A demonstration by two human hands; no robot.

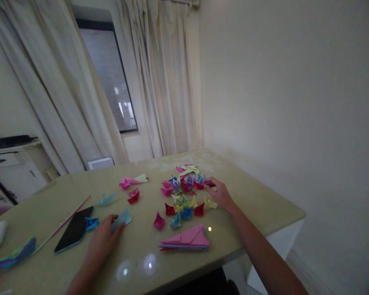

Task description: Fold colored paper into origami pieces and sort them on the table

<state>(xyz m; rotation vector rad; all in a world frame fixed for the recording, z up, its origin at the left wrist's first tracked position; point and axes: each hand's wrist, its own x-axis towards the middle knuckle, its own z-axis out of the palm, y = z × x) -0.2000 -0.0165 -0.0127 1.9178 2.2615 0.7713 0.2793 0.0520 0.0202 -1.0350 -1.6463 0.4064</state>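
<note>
Cream, glossy tabletop (249, 198) spreads out around the pink paper stack (187, 239), whose long axis runs left to right. Beyond the stack lies a colourful cluster of folded paper (185, 184). The right hand (218, 191) is the nearer one to it, at its right side, beyond and right of the stack; thumb and fingertips are close together, but I cannot tell whether they grip anything. The left hand (103, 233), left of the stack, pinches a light-blue folded piece (126, 217), its long axis slanting away and rightward. A small red piece (198, 186), beyond the stack's right end, sits just beside the right fingertips.
</note>
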